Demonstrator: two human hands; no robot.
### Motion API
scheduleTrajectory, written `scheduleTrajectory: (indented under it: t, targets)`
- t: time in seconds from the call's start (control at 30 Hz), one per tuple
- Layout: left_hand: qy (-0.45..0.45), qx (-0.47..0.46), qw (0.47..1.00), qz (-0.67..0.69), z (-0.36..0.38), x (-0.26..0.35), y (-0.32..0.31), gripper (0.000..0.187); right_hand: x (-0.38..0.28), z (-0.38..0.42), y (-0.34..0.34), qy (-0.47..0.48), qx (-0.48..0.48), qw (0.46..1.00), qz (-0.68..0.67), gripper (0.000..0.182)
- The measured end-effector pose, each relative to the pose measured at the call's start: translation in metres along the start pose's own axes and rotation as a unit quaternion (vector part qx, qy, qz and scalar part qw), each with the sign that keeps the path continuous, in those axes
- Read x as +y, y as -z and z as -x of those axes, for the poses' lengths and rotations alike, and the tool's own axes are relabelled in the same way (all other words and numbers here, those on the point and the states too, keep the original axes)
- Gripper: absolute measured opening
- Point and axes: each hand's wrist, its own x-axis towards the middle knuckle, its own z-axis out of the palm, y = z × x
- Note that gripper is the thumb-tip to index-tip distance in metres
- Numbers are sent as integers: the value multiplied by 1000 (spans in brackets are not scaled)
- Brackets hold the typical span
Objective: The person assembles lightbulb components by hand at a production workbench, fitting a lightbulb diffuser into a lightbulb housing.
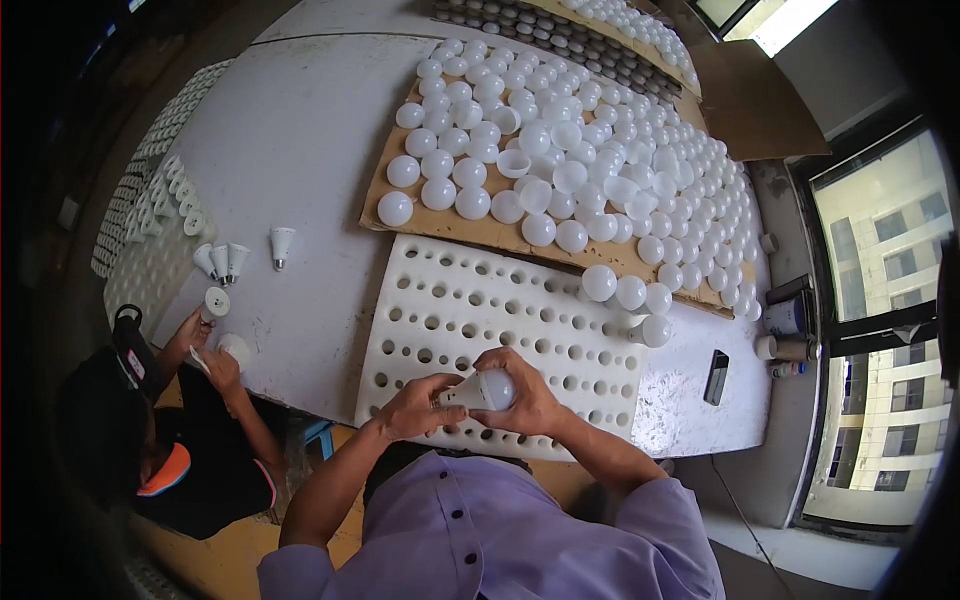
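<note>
A white LED light bulb (491, 389) lies on its side between my two hands, above the near edge of a foam tray. My left hand (415, 408) is closed around its base end. Wrapped over the frosted dome end are the fingers of my right hand (530, 397). The white foam tray (468, 328) below has rows of large and small round holes. Another bulb (652, 331) rests on its side at the tray's right edge, near some loose domes (630, 292).
A cardboard sheet (385, 180) carries many frosted domes. A black rectangular object (716, 377) lies at right. A co-worker's hands (215, 355) hold white parts at left, near several bulb bodies (283, 247). A window (885, 330) is on the right.
</note>
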Motion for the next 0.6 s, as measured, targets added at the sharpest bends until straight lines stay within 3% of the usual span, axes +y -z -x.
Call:
scheduleTrajectory:
  t: [0.07,0.1,0.13,0.2,0.23,0.3,0.37,0.47,0.5,0.57,0.6]
  targets:
    - [-76,105,991,-9,0,-21,8,63,4,-13,43,-46,100,985,131,56]
    - [1,122,992,-11,4,-22,15,59,13,-21,64,-43,131,965,222,56]
    - [-3,121,993,-12,5,-24,20,59,27,-31,85,-41,160,937,309,57]
    - [81,120,989,-27,5,-28,27,56,50,-49,113,-107,117,883,442,61]
    - [23,130,991,-6,5,-36,28,51,65,-57,119,-104,118,881,446,61]
    - [0,153,986,-66,5,-44,34,47,82,-71,124,-186,-28,814,550,60]
    - [-27,195,963,-183,11,-43,43,39,81,-74,122,-191,-12,823,534,62]
    - [-35,276,956,-96,28,-50,68,37,78,-94,134,-170,80,866,464,56]
    - [-33,317,940,-121,33,-49,81,34,82,-106,142,-186,121,871,439,58]
    - [-127,421,888,-132,35,-75,117,32,84,-135,143,-169,171,872,426,64]
    - [-81,470,872,-114,42,-52,127,32,85,-152,140,-133,178,870,441,67]
